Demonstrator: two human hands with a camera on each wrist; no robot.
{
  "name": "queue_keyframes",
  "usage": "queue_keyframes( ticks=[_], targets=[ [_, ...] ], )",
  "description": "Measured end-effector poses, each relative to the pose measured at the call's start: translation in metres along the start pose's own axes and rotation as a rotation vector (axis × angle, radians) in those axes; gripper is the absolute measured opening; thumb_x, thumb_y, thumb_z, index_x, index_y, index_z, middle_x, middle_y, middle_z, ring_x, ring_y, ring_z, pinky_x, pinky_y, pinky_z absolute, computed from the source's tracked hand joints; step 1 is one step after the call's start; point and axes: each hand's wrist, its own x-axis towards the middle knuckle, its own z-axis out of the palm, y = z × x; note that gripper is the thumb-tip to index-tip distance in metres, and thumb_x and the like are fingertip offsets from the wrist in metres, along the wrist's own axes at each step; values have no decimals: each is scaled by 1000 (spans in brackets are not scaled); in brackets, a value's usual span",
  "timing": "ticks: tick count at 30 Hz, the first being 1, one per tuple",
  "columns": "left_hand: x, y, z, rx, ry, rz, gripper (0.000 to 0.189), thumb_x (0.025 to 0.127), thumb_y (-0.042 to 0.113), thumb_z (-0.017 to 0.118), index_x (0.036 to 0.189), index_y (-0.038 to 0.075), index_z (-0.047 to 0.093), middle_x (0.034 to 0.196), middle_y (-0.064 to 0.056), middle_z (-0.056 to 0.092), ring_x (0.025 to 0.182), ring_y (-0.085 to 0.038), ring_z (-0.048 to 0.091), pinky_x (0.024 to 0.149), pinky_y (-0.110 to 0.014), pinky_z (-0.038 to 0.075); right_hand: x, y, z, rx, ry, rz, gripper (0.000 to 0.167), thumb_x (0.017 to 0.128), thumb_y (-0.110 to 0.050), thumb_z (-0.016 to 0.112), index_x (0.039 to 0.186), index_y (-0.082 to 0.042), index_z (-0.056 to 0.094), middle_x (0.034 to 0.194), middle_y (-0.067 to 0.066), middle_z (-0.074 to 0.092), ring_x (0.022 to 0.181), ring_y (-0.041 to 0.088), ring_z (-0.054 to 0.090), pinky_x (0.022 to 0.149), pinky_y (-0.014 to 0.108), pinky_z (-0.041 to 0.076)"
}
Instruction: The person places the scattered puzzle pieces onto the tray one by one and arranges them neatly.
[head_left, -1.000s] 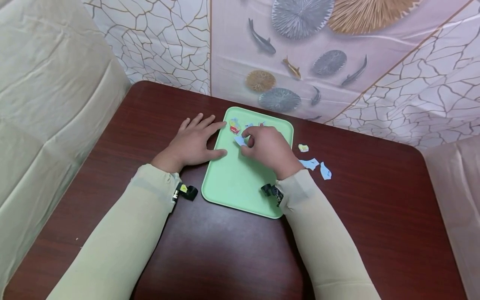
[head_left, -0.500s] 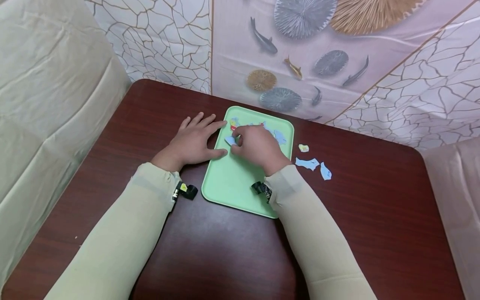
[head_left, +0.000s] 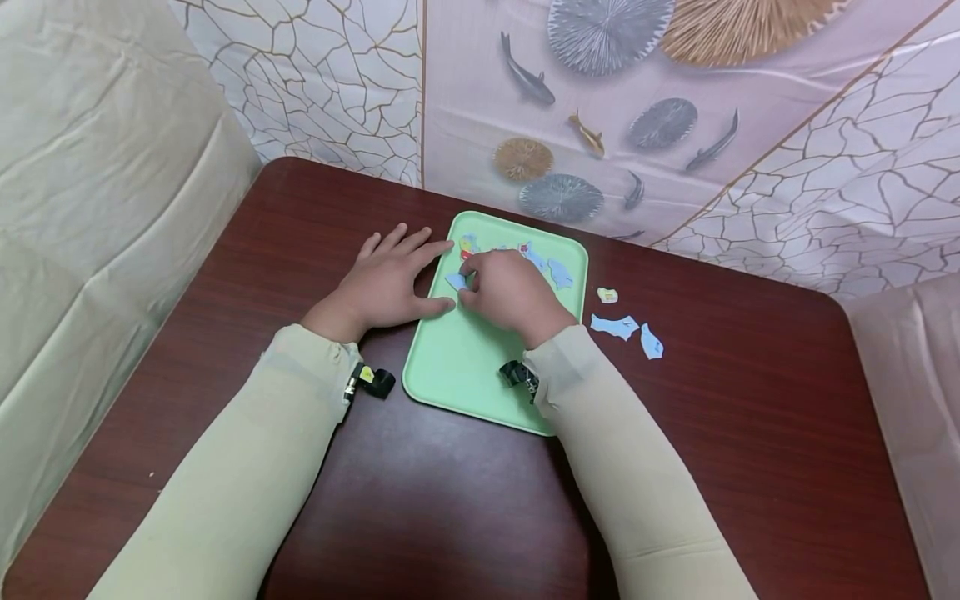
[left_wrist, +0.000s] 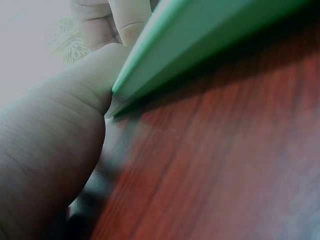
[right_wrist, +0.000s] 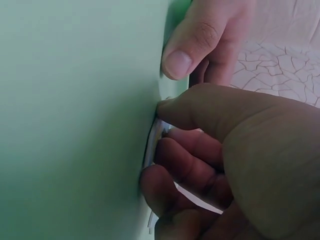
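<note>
A light-blue flat piece with irregular edges lies at the left part of the green tray. My right hand holds it with curled fingers and thumb, low over the tray; in the right wrist view the fingertips touch the tray surface and partly hide the piece. My left hand lies spread on the table, its thumb and index finger on the tray's left rim. Farther back on the tray are a red-and-yellow printed piece and light-blue pieces, some partly hidden behind the right hand.
On the dark red-brown table, right of the tray, lie a small yellowish piece and two light-blue pieces. A patterned cloth hangs behind the table's far edge.
My right hand has moved left across the tray with the light-blue piece, uncovering pieces at the tray's right side. It has shifted only slightly in the last half second. The left hand stays put.
</note>
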Motion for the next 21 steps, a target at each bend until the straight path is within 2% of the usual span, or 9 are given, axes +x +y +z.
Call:
queue_keyframes(
  ticks=[6, 13, 21],
  targets=[
    [0, 0, 0, -1, -4, -4, 93, 98, 75, 71, 177, 41, 35, 189, -8, 24, 178, -41, 7, 139, -71, 5, -2, -4, -3, -18, -27, 2, 35, 106, -24, 76, 139, -12, 81, 103, 3, 86, 124, 26, 74, 118, 46, 55],
    [0, 3, -2, -3, -14, -17, 94, 98, 75, 71, 178, 42, 33, 190, -7, 22, 178, -41, 6, 140, -70, 4, -4, -5, -4, -26, -43, 16, 38, 107, -27, 76, 142, -13, 79, 129, 3, 84, 137, 26, 71, 119, 45, 55],
    [0, 4, -2, -8, -18, -21, 94, 98, 75, 71, 178, 42, 32, 190, -7, 21, 178, -40, 5, 140, -70, 3, -8, -2, -3, -20, -34, -18, 42, 105, -27, 78, 145, -12, 77, 135, 6, 80, 135, 26, 69, 119, 45, 54]
  ],
)
